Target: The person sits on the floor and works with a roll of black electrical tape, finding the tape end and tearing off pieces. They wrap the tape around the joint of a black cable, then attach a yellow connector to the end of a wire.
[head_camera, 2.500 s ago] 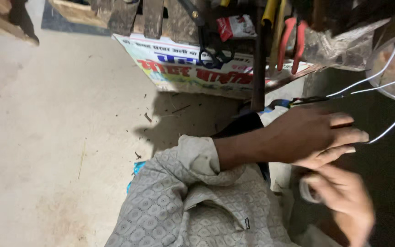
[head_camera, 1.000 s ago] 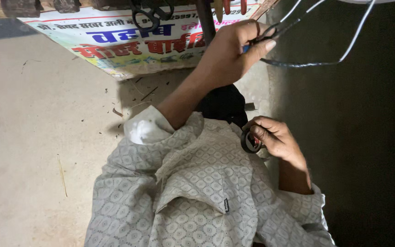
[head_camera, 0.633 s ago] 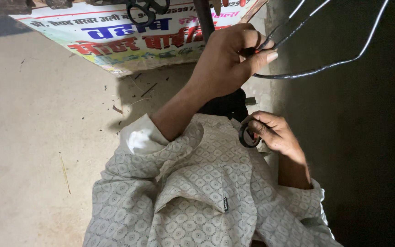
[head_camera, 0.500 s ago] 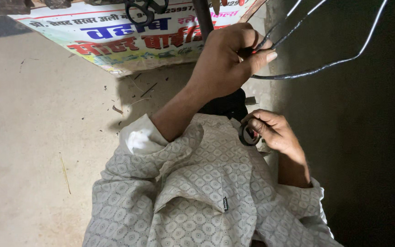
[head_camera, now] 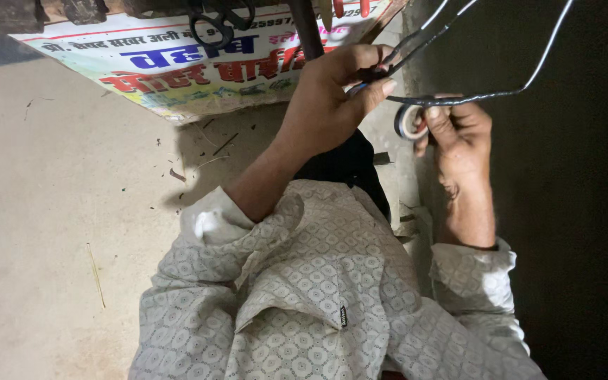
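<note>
above a pale, dusty concrete floor [head_camera: 58, 211], seen from the head camera, the person's left hand [head_camera: 332, 95] is raised near the top of the frame with its fingers curled inward, thumb and forefinger pinching a bundle of thin dark and white insulated wires [head_camera: 416, 42] at the point where the strands come together. from that pinch the wires run up and to the right out of the frame, and one long dark strand [head_camera: 487, 95] loops out to the right and back, passing just over the other hand.

the right hand [head_camera: 459, 134] sits just beside the left, a little lower and to its right, against a dark wall. its thumb and fingers are closed on a small roll of dark insulating tape [head_camera: 408, 121], held on edge so that the pale inner ring shows. the roll is just below the pinched wires, near the left thumb tip; whether the tape touches the wire cannot be made out.

both forearms come out of cream sleeves of a patterned shirt [head_camera: 304, 295], the cuffs pushed back.

behind the left hand a dark upright post [head_camera: 307, 28] rises, and a printed paper banner with red, blue and green lettering [head_camera: 177, 70] lies flat on the floor beside it. red-handled pliers [head_camera: 350, 7] and dark looped handles [head_camera: 219, 17], partly cut off, hang at the top edge.
</note>
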### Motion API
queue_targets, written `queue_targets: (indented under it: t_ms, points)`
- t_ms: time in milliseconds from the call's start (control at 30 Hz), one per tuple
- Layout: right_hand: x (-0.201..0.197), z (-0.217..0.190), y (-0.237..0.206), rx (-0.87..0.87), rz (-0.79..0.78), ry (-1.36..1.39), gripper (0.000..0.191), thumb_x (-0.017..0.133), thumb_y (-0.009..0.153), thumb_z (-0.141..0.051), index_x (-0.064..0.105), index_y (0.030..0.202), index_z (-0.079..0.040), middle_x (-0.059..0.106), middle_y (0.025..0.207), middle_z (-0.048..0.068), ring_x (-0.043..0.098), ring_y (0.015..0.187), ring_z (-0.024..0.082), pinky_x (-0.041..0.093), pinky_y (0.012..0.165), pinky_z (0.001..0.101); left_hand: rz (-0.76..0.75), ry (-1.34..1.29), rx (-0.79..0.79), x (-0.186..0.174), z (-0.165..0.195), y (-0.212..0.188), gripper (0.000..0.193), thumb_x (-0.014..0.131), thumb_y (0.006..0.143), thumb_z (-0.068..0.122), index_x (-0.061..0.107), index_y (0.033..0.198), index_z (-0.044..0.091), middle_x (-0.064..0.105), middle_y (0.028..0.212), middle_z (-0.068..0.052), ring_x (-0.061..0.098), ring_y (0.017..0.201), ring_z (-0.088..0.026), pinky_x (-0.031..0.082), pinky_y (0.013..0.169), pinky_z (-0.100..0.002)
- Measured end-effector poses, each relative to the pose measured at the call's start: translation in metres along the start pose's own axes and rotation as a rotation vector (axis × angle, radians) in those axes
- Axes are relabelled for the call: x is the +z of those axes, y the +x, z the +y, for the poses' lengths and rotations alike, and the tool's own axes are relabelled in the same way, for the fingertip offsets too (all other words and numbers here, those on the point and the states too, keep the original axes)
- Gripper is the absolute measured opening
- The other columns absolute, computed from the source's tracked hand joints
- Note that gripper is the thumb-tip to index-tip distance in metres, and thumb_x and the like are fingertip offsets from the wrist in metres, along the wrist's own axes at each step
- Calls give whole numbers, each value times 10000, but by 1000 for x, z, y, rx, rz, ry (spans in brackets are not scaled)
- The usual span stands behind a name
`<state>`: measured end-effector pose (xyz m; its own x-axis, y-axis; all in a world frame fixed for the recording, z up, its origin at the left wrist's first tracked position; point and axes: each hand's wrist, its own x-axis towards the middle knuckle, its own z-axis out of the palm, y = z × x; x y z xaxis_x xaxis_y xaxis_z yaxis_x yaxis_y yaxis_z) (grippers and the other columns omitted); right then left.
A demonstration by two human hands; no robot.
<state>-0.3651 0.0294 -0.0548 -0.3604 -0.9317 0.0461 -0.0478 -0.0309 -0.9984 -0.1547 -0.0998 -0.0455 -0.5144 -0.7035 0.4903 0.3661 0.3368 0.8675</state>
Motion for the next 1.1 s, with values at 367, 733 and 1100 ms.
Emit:
queue_targets:
  t_ms: [367, 733, 1100]
  points:
    - [4, 4, 48, -141, 7, -119, 95, 654, 1105, 68, 647, 1197, 44, 683, 958, 100, 667, 789, 170, 572, 667, 296, 37, 115, 14, -5, 4, -6, 429, 770, 1019, 161, 586, 1392, 54, 700, 1263, -102, 689, 1186, -204, 557, 1051, -332]
    - [23, -6, 184, -615, 48, -780, 227, 742, 881, 22, 661, 1091, 52, 721, 942, 144, 729, 839, 247, 578, 746, 366, 227, 450, -3, -47, 36, -36, 311, 752, 948, 184, 673, 1224, 65, 687, 1190, -135, 678, 1137, -338, 553, 978, -425]
    - [45, -4, 205, -590, 77, -478, 144, 702, 981, 116, 667, 1106, 53, 715, 1131, 140, 673, 1043, 216, 565, 973, 376, 378, 816, 55, -147, 40, -17, 180, 729, 985, 182, 715, 1121, 64, 715, 1047, -110, 694, 1025, -326, 523, 904, -438]
